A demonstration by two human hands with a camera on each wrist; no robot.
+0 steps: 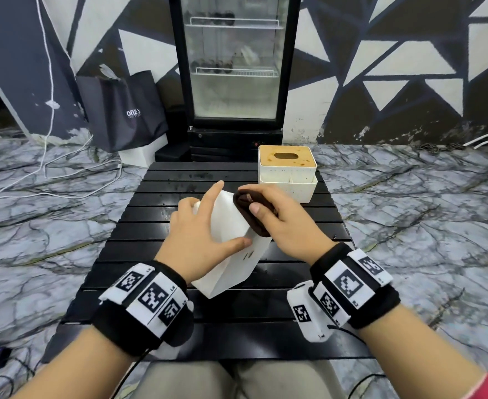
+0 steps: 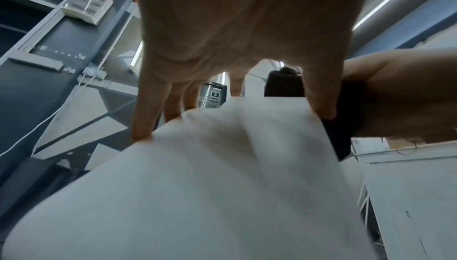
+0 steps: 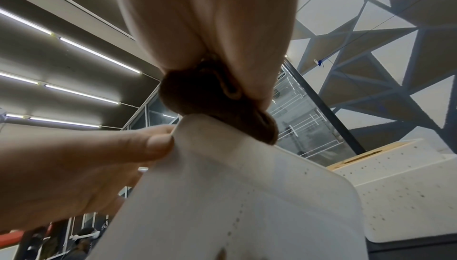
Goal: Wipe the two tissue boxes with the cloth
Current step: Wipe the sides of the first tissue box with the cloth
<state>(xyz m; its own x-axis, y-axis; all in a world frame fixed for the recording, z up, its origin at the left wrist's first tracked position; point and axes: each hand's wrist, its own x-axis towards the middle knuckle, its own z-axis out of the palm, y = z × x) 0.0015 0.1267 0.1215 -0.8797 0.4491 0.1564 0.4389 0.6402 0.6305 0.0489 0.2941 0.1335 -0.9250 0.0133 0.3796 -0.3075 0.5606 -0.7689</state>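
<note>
Left hand (image 1: pixel 201 237) spread over tilted white tissue box (image 1: pixel 231 260), thumb and fingertips gripping its edges. Right hand (image 1: pixel 283 223) clutches bunched brown cloth (image 1: pixel 248 214) against box's far right edge. Slatted black table (image 1: pixel 139 226) beneath. Second tissue box (image 1: pixel 287 174), wooden lid, far right. Glass-door fridge (image 1: pixel 234 67) beyond.

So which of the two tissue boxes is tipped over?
The near box, held tilted between both hands while the brown cloth rubs it. The far box, with the wooden slotted lid, stands upright on the table, untouched.
</note>
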